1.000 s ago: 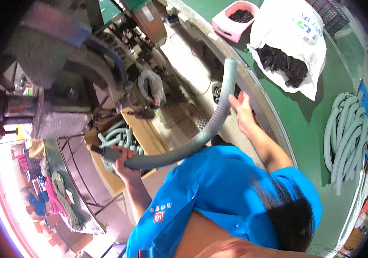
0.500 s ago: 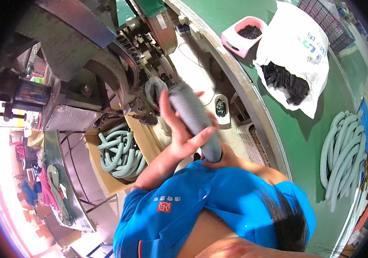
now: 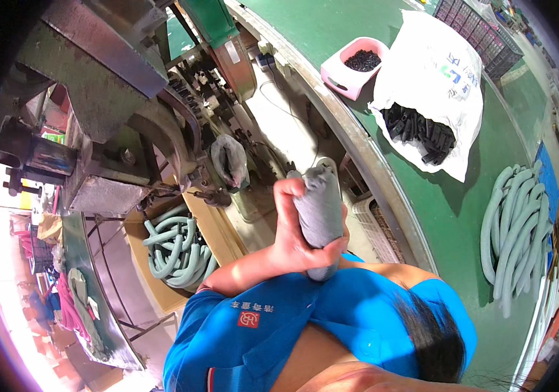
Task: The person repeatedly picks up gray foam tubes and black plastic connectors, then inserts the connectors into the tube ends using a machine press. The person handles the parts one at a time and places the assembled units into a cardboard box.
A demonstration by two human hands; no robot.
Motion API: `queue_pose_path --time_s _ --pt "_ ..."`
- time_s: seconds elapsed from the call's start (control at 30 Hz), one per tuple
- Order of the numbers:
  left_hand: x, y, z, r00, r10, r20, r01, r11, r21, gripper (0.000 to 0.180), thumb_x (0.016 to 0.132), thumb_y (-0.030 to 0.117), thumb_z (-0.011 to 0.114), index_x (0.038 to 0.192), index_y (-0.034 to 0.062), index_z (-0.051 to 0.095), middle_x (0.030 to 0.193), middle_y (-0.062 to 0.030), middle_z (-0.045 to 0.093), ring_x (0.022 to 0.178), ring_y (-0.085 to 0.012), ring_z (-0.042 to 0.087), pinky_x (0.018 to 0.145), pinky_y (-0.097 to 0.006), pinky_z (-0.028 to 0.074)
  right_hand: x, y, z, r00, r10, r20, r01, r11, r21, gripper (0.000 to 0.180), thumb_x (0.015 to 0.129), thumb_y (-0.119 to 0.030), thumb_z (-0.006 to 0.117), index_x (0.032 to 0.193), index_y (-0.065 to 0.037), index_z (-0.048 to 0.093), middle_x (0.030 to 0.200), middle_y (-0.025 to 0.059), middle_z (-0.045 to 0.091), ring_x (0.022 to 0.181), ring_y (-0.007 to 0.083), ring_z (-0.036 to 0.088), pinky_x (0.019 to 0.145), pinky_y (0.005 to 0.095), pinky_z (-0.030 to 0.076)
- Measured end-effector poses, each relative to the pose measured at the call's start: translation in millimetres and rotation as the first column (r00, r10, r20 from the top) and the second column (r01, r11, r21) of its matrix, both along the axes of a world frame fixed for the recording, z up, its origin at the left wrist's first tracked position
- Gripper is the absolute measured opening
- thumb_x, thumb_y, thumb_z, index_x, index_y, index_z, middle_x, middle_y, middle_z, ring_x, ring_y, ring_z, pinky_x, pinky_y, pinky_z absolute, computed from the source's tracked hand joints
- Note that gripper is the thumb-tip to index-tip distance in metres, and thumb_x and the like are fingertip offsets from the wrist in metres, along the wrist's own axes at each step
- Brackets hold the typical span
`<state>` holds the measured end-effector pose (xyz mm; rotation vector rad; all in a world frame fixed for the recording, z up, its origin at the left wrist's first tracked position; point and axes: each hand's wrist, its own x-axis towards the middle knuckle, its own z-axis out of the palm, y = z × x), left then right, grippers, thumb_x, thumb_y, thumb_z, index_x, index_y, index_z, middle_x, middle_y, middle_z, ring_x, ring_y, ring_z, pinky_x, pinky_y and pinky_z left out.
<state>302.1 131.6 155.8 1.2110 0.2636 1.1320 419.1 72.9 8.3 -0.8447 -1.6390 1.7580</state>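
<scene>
Wrapping your left hand round the grey tube, forearm angled inward; your right hand's hidden, so can't tell its grip.

The grey tube is thick and rounded, its upper end creased and uneven. It leans slightly in the left hand, thumb across its lower part, the bottom end showing beneath.
</scene>
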Motion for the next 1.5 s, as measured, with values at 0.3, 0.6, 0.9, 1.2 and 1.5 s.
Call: queue_pose_path --time_s 0.3,0.6,0.9,1.2,1.5 --pt "-21 -13 -22 0.964 -0.106 -0.246 0.069 0.986 -0.153 0.07 0.067 -0.01 0.07 0.112 0.0175 0.024 0.099 -0.0059 0.048 0.087 -0.015 0.055 0.074 -0.031 0.046 -14 9 -11 0.984 -0.176 -0.017 0.176 0.984 -0.006 0.063 0.064 -0.027 0.081 0.119 -0.007 0.056 0.114 0.0171 0.059 0.107 0.0295 0.057 0.095 0.0409 0.043" --pt "-63 6 -48 0.861 0.042 -0.506 -0.234 0.918 -0.321 0.055 0.071 -0.007 0.068 0.109 0.0102 0.032 0.083 -0.0031 0.055 0.073 -0.0108 0.057 0.067 -0.026 0.047 128 131 -37 0.448 -0.845 0.291 0.729 0.534 0.427 0.014 0.08 -0.008 0.061 0.094 -0.005 0.062 0.083 0.0113 0.057 0.081 0.0217 0.059 0.073 0.0369 0.048" --pt "-74 -5 -40 0.723 0.037 -0.69 -0.289 0.923 -0.254 0.051 0.072 -0.004 0.068 0.107 0.0088 0.034 0.086 -0.0034 0.054 0.077 -0.0097 0.054 0.071 -0.026 0.045 237 223 -56 -0.093 -0.535 0.84 0.624 0.626 0.468 0.045 0.083 -0.044 0.06 0.096 -0.001 0.066 0.099 0.0225 0.066 0.097 0.0361 0.064 0.083 0.0439 0.05" --pt "-78 -4 -18 0.694 -0.056 -0.717 -0.091 0.982 -0.164 0.052 0.072 0.003 0.071 0.11 0.0085 0.036 0.091 -0.0029 0.053 0.083 -0.0094 0.053 0.077 -0.028 0.045 199 163 0 0.37 -0.765 0.527 0.723 0.593 0.354 0.037 0.09 -0.03 0.055 0.107 0.003 0.056 0.076 0.021 0.063 0.073 0.033 0.065 0.07 0.0432 0.05" --pt "-88 -11 -24 0.619 -0.169 -0.767 0.12 0.985 -0.121 0.057 0.068 0.008 0.072 0.115 0.0051 0.04 0.1 -0.0082 0.05 0.095 -0.0167 0.052 0.085 -0.029 0.041 70 94 117 0.992 -0.117 0.046 0.092 0.921 0.378 0.026 0.087 -0.017 0.066 0.107 0.0 0.066 0.086 0.0111 0.066 0.074 0.0158 0.061 0.067 0.0265 0.046"
